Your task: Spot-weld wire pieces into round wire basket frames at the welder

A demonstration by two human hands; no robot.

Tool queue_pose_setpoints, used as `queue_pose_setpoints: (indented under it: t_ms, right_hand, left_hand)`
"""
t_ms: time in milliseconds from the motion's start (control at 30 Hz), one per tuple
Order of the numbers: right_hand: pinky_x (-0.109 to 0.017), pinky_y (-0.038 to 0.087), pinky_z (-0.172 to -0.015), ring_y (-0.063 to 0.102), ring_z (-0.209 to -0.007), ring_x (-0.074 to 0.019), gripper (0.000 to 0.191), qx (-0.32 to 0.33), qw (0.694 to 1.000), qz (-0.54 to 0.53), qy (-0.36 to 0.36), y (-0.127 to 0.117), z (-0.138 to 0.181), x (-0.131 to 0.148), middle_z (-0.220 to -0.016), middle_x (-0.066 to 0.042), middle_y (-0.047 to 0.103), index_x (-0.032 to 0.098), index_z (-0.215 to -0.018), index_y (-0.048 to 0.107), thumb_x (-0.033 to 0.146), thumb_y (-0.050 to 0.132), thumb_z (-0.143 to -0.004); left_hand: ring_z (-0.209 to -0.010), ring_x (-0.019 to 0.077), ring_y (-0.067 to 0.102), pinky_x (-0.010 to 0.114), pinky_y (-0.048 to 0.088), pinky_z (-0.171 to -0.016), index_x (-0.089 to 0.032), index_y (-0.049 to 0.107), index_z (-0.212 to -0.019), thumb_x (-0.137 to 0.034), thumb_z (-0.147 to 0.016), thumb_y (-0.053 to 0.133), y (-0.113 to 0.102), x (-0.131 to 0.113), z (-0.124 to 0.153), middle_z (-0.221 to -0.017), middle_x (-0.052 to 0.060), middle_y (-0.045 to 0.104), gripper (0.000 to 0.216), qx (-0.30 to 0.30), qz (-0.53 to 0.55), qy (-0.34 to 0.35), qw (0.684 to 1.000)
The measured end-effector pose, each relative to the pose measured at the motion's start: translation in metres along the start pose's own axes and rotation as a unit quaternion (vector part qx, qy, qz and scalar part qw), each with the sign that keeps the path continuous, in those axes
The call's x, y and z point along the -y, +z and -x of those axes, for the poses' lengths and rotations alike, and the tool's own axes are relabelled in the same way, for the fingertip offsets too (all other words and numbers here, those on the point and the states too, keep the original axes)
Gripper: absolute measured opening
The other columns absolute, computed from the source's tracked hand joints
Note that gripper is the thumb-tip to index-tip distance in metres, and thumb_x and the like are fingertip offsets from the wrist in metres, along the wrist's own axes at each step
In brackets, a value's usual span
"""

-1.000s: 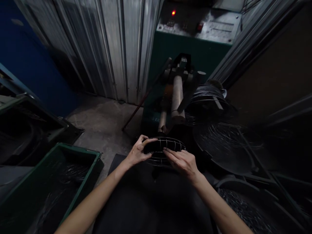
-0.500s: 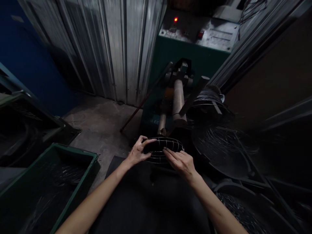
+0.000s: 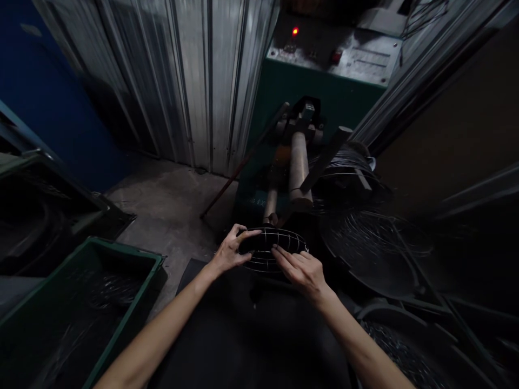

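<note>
Between my hands is a round wire frame [image 3: 265, 265], made of thin curved rings joined by short cross wires. My left hand [image 3: 230, 251] grips its left side, with the index finger stretched along the top ring and the thumb below. My right hand [image 3: 302, 270] is closed on its right side, fingertips at the near ring. Just beyond the frame are the lower electrode arm [image 3: 270, 205] and the thicker upper cylinder [image 3: 299, 167] of a green machine [image 3: 320, 92]. Whether the frame touches the lower arm I cannot tell.
A green crate [image 3: 156, 265] with dark metal pieces stands on the left. To the right lie wire coils [image 3: 344, 162], a round tub [image 3: 381, 270] with wire rings and another tub [image 3: 373, 308] of small metal pieces. A thin rod [image 3: 223, 197] leans beside the machine. A red lamp [image 3: 295, 31] glows.
The view has shifted very slightly. Both hands and the wire frame keep nearly the same position and grip.
</note>
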State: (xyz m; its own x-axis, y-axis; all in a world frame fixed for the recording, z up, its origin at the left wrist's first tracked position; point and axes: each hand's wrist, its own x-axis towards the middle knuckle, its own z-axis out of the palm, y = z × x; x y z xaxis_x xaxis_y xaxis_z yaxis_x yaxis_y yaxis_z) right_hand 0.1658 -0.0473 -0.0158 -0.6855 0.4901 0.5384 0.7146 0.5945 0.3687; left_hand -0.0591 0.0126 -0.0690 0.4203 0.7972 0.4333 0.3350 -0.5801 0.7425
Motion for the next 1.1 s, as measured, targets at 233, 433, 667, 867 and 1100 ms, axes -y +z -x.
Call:
queue_pose_setpoints:
  t_ms: [233, 433, 667, 867, 1100]
  right_hand:
    - [-0.025, 0.039, -0.060, 0.057, -0.061, -0.0055, 0.035, -0.005, 1.000, 0.011, 0.000, -0.001, 0.002, 0.000, -0.116, -0.004, 0.067, 0.020, -0.117, 0.063, 0.006, 0.056, -0.085]
    - [-0.024, 0.039, -0.059, 0.057, -0.060, -0.0060, 0.026, -0.018, 0.999, 0.028, 0.005, 0.005, -0.007, -0.009, -0.111, -0.003, 0.070, 0.018, -0.106, 0.068, 0.008, 0.058, -0.084]
    - [-0.025, 0.038, -0.058, 0.056, -0.059, -0.0065, 0.024, -0.041, 0.998, 0.038, -0.017, 0.013, -0.010, -0.012, -0.109, -0.004, 0.070, 0.017, -0.103, 0.069, 0.006, 0.056, -0.085]
    - [-0.025, 0.038, -0.056, 0.054, -0.055, -0.0061, 0.030, -0.028, 0.999, 0.043, 0.018, 0.018, -0.012, -0.004, -0.110, -0.001, 0.069, 0.021, -0.104, 0.069, 0.005, 0.050, -0.088]
    - [-0.024, 0.049, -0.072, 0.068, -0.084, -0.0143, 0.034, -0.028, 0.931, -0.072, 0.358, -0.046, 0.077, 0.021, -0.109, -0.003, 0.070, 0.025, -0.122, 0.059, 0.026, 0.050, -0.090]
  left_hand:
    - [-0.102, 0.0170, 0.052, 0.031, 0.050, -0.088, -0.031, 0.051, -0.127, -0.010, -0.069, 0.065, -0.002, -0.004, 0.000, -0.112, 0.002, 0.041, 0.064, 0.001, 0.003, -0.006, 1.000]
    - [-0.101, 0.0173, 0.052, 0.031, 0.049, -0.089, -0.029, 0.052, -0.127, -0.010, -0.068, 0.065, -0.005, -0.001, -0.012, -0.109, 0.003, 0.042, 0.063, 0.001, 0.012, -0.004, 1.000]
    - [-0.103, 0.0173, 0.051, 0.032, 0.048, -0.091, -0.030, 0.052, -0.127, -0.009, -0.068, 0.066, -0.006, 0.012, -0.022, -0.110, 0.002, 0.042, 0.064, -0.011, -0.003, 0.023, 1.000]
    - [-0.116, 0.0216, 0.047, 0.039, 0.042, -0.101, -0.032, 0.039, -0.136, -0.021, -0.075, 0.068, -0.014, 0.024, -0.011, -0.123, 0.006, 0.041, 0.068, 0.011, -0.006, 0.055, 0.998]
    - [-0.104, 0.0200, 0.051, 0.042, 0.043, -0.098, -0.029, 0.025, -0.142, -0.027, -0.070, 0.073, -0.004, 0.049, -0.001, -0.111, 0.005, 0.047, 0.086, -0.016, 0.038, 0.027, 0.999]
